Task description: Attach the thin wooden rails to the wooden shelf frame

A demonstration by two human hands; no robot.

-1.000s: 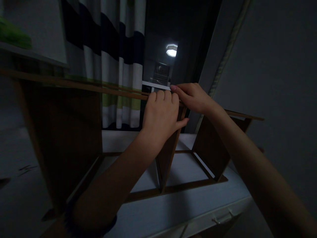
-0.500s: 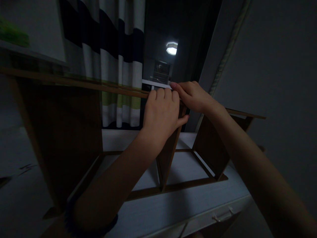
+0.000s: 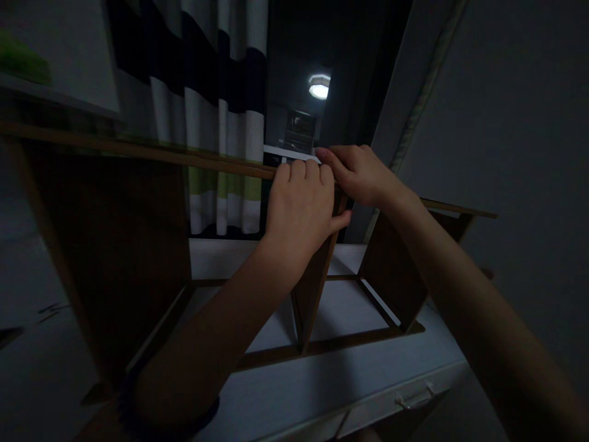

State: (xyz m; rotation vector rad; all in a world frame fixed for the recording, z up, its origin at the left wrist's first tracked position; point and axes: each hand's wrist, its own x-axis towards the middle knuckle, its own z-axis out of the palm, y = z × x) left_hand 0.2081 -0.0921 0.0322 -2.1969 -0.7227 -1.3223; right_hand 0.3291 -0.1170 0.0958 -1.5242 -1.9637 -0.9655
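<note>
A brown wooden shelf frame (image 3: 115, 245) with upright dividers stands on a white desk (image 3: 322, 380) in dim light. My left hand (image 3: 301, 212) wraps round the top of the middle divider (image 3: 313, 294), fingers curled over the thin top rail (image 3: 184, 158), thumb against the divider's side. My right hand (image 3: 356, 175) is closed just right of the left hand, on the same joint, fingertips pinched at the rail. What those fingertips hold is too small to make out.
A striped curtain (image 3: 216, 123) hangs behind the frame beside a dark window (image 3: 317, 92) reflecting a ceiling lamp. A grey wall (image 3: 506, 123) stands at the right. The desk has a drawer with a small handle (image 3: 414, 399) at its front edge.
Both hands have stayed on the joint of the top rail and middle divider. The view has shifted slightly, so hands and rail appear a little higher.
</note>
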